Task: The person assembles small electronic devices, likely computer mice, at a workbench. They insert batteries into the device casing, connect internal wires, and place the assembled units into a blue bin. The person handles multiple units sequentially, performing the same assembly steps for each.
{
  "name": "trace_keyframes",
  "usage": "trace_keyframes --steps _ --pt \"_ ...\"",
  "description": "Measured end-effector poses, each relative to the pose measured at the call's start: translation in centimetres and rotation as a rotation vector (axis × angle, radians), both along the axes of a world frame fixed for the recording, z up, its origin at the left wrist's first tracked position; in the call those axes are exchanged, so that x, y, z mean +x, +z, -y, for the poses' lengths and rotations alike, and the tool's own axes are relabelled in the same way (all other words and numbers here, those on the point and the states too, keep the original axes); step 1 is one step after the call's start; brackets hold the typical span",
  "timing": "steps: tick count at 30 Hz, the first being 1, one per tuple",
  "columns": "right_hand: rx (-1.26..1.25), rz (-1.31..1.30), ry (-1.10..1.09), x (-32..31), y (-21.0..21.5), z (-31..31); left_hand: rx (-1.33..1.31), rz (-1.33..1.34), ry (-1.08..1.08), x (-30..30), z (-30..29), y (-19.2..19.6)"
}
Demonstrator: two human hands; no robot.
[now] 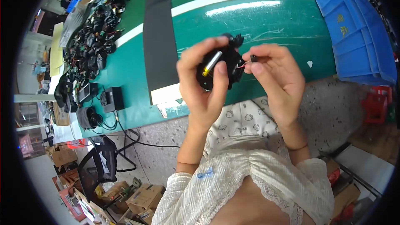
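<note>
The left hand [196,93] clasps a black electronic device [229,60] above the green worktable [260,27], its silver battery cell [213,63] exposed but seemingly seated. The right hand [278,75] pinches a small black connector [253,58] on thin wires [246,63], apparently not yet plugged in.

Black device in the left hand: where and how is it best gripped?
Likely best by its left edge, from the left, as the left hand has it: thumb on the upward face, fingers around the rim. The black device looks bulky enough to wrap, and this leaves the right side clear, where thin wires run to the right hand.
</note>
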State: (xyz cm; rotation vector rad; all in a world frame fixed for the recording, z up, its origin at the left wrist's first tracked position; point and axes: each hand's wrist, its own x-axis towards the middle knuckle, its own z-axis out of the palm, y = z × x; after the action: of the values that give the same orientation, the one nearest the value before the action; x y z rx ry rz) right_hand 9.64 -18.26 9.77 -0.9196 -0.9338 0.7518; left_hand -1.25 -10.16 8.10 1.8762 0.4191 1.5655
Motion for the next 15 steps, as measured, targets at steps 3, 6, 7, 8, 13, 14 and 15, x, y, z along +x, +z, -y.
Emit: trace_keyframes --steps 3,6,7,8,13,14,15 --pt "0.047 0.042 0.019 0.5 0.3 -0.2 0.026 -0.050 -0.002 -0.1 -0.1 0.3" --pt "0.043 -0.017 0.019 0.8 0.6 -0.3 -0.059 0.020 -0.091 0.3 0.1 0.2" --pt "0.037 0.013 0.015 1.0 0.9 -0.3 -0.056 -0.011 -0.096 0.3 0.1 0.3" --pt "0.030 0.043 0.011 1.3 1.1 -0.4 -0.067 -0.040 -0.105 0.4 0.1 0.6" --pt "0.002 0.330 -0.040 2.5 2.2 -1.6 -0.071 -0.088 -0.157 1.0 -0.3 1.1" --pt "0.001 0.396 -0.047 2.8 2.2 -1.9 -0.057 -0.071 -0.157 1.2 -0.3 1.0" --pt "-0.012 0.444 -0.044 3.1 2.4 -1.9 -0.044 -0.052 -0.154 1.5 -0.3 0.7"
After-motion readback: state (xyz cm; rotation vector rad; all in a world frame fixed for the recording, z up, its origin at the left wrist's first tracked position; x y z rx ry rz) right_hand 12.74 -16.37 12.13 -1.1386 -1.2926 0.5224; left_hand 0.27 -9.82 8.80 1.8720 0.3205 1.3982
